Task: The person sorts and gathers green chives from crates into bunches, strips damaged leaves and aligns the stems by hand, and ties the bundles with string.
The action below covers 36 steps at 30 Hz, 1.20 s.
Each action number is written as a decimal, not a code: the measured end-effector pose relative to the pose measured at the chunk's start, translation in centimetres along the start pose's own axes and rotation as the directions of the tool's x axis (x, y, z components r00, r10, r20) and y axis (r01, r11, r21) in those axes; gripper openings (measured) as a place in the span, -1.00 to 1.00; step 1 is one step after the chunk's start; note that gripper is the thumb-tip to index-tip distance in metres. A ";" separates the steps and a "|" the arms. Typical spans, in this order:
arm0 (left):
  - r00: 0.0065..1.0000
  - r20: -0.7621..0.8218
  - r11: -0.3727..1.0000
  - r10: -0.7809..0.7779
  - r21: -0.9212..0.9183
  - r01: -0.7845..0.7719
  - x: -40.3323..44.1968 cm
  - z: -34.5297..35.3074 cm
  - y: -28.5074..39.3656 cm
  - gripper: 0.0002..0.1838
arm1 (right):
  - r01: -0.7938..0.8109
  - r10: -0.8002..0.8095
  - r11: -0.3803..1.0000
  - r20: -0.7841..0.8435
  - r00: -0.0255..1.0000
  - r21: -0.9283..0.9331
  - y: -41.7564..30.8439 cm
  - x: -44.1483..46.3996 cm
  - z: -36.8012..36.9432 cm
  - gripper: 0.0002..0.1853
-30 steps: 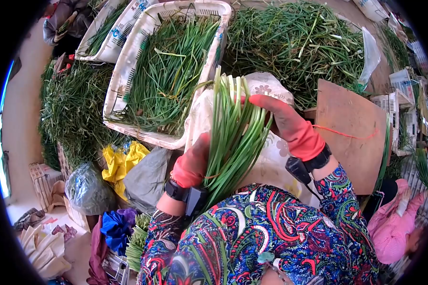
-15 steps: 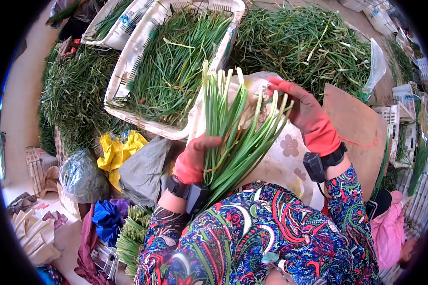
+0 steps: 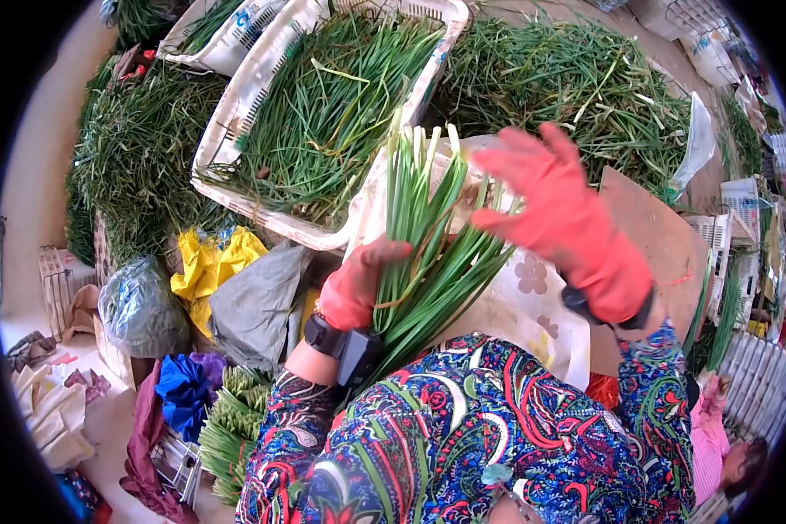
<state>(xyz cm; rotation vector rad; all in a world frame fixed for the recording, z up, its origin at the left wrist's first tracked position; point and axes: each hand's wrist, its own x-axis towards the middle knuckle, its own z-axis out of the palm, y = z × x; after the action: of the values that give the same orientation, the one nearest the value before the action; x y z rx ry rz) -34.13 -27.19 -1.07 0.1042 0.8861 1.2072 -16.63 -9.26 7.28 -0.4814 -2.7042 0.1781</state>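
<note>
My left hand [image 3: 358, 284], in a red glove, is wrapped round the lower part of a bunch of green stalks [image 3: 424, 253]. The pale ends of the stalks point up and away from me, and the bunch fans out to the right. My right hand [image 3: 555, 214], also gloved in red and slightly blurred, is raised at the right side of the bunch with its fingers spread. Its fingertips are close to the pale ends; whether they touch is unclear. Beneath the bunch lies a white flowered cloth [image 3: 533, 293] over my lap.
Beyond my hands stands a white crate [image 3: 214, 140] of green stalks. Loose green heaps lie at the left [image 3: 140, 148] and back right [image 3: 576, 96]. A brown board [image 3: 655, 236] is at the right. Bags [image 3: 144, 306] lie at the left, and a person in pink [image 3: 709, 437] is at the lower right.
The stalks have fanned apart in my left hand. My right hand has let go of them, moved right, and now turns back towards the pale ends with fingers spread.
</note>
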 end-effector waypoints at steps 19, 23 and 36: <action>0.957 0.289 0.878 -0.025 -0.451 0.159 0.2 -0.7 0.6 -0.49 | -0.054 0.119 0.636 -0.028 0.993 0.770 5.6 3.3 -9.7 -0.73; 0.976 0.220 0.888 0.000 -0.449 0.101 0.2 0.2 0.7 -0.48 | -0.361 0.357 0.907 0.060 0.932 0.218 12.3 4.6 -5.8 -0.55; 0.981 0.192 0.893 -0.042 -0.432 0.123 -0.2 0.0 0.6 -0.52 | 0.014 -0.446 0.469 0.223 0.866 0.883 -4.3 1.2 -2.5 -0.86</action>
<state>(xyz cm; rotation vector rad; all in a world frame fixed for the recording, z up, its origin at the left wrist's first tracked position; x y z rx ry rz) -34.59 -27.15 -0.60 -0.1907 0.4377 1.2704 -18.02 -12.69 10.79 0.3097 -2.5470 1.6552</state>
